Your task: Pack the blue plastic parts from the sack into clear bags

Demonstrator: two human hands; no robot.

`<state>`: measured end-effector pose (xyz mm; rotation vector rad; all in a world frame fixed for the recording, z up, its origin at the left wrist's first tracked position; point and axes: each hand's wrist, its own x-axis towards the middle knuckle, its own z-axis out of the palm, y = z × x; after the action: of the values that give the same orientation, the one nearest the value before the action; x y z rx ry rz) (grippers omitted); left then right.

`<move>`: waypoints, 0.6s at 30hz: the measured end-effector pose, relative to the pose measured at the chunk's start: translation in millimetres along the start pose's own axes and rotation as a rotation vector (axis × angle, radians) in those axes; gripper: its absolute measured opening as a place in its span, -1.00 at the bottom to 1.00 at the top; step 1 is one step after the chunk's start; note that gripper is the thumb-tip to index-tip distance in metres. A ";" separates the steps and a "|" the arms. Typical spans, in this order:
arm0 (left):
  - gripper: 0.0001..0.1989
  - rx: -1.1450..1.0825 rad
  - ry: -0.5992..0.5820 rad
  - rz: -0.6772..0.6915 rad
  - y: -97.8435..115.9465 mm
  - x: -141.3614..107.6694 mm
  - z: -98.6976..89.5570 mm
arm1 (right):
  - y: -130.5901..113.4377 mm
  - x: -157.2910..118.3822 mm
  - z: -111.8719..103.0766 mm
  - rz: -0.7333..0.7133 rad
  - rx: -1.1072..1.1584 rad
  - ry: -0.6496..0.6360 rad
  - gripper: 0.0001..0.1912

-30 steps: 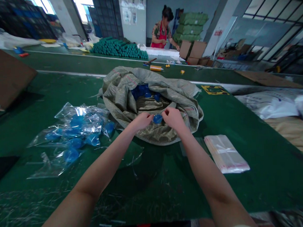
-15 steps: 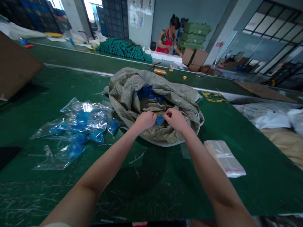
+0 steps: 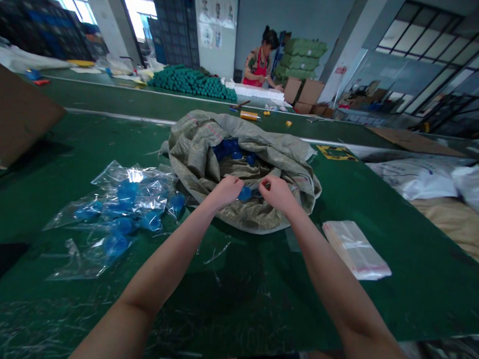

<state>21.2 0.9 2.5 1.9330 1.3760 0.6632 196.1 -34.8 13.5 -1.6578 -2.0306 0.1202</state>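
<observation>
Cap [image 3: 244, 193] shifted toward left hand [image 3: 226, 191]

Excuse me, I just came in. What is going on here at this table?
A person's left hand and right hand are at the mouth of a woven sack, either side of a blue cap. More caps lie inside the sack, and others sit in clear plastic bags beside it. A co-worker stands farther back.

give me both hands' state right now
Left hand: curled beside a blue plastic piece, cannot tell if holding it.
Right hand: curled at the woven sack, cannot tell if holding anything.
</observation>
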 end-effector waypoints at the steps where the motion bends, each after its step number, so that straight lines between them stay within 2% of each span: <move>1: -0.65 -0.040 0.010 -0.012 0.0 0.3 -0.3 | -0.5 -2.4 1.9 0.033 0.026 0.000 -0.88; 7: -0.65 -0.100 0.063 0.022 -3.3 2.6 6.0 | -1.8 -13.8 22.2 0.307 0.306 -0.073 -0.80; 10: -0.65 -0.070 0.063 0.037 -6.0 4.0 10.2 | -2.4 -10.0 27.1 0.367 0.274 -0.008 -0.86; 13: -0.64 0.021 0.071 0.040 -7.2 3.3 12.0 | -6.7 -2.1 23.9 0.302 0.125 0.057 -0.85; 18: -0.62 0.383 0.072 -0.046 -9.6 -1.5 11.3 | -18.4 7.4 10.1 0.136 -0.048 -0.022 -0.85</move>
<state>23.0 -0.9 -12.1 2.1798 1.6844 0.4751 174.4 -30.0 14.2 -1.8323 -1.9494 0.1378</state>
